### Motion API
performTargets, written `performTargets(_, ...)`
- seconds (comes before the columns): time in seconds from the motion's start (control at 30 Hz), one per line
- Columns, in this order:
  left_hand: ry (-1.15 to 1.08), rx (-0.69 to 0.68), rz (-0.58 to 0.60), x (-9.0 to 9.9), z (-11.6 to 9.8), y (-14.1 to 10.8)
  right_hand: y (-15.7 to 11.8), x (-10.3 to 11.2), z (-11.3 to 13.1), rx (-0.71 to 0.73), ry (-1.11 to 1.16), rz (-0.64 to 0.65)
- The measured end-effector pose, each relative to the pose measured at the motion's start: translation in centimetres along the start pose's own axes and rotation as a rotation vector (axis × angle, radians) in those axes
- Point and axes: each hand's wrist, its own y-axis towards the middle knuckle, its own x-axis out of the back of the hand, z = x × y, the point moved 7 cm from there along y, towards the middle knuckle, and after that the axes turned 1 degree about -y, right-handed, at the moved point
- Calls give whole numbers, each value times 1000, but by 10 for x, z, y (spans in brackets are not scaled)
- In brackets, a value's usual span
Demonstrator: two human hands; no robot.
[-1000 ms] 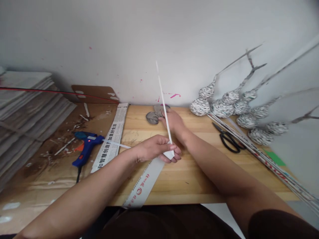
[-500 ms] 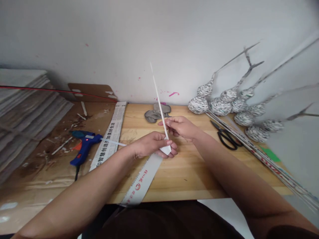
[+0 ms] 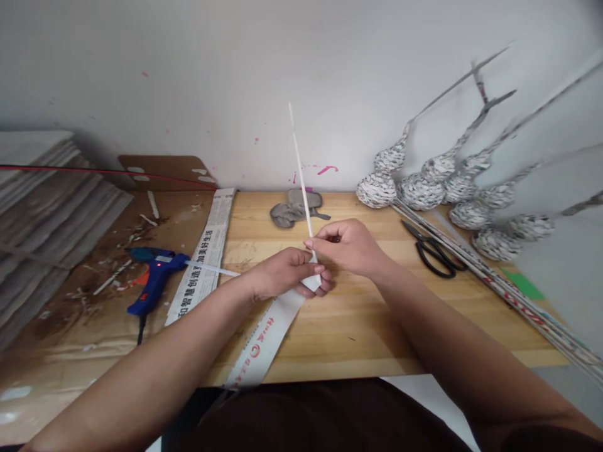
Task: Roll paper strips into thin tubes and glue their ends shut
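Since a second ago, the right hand has come back from the grey cloth at the worktop's far edge and now pinches the thin paper stick. Left hand grips the paper strip at the stick's base, mid-worktop. Scissors lie right; the glue gun lies left.

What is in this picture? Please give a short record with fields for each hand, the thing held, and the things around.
left hand: pinches the corner of the paper strip
right hand: grips the thin rod just above the left hand
rod: points up, tilted slightly left
strip: runs over the table edge
left side: glue gun, newspaper
right side: scissors, paper gourds
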Motion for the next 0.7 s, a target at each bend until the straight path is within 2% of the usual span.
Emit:
performTargets(0.07,-10,-2,-2,0,0,0,-2,1,5,37,-28,-45)
performTargets(0.13,-20,-4,-8,1,0,0,-1,-1,6,40,28,-9)
performTargets(0.3,-74,27,6,2,3,0,1,-17,-7,-116,399,328)
performTargets(0.37,-102,42,13,1,5,0,1,-21,-12,-163,504,391)
performTargets(0.43,-106,45,15,-1,5,0,3,-22,-15,-194,567,373)
performTargets(0.6,-77,36,20,-4,4,0,6,-19,-18,-224,628,220)
performTargets(0.7,-80,27,17,-4,5,0,3,-23,-14,-206,600,314)
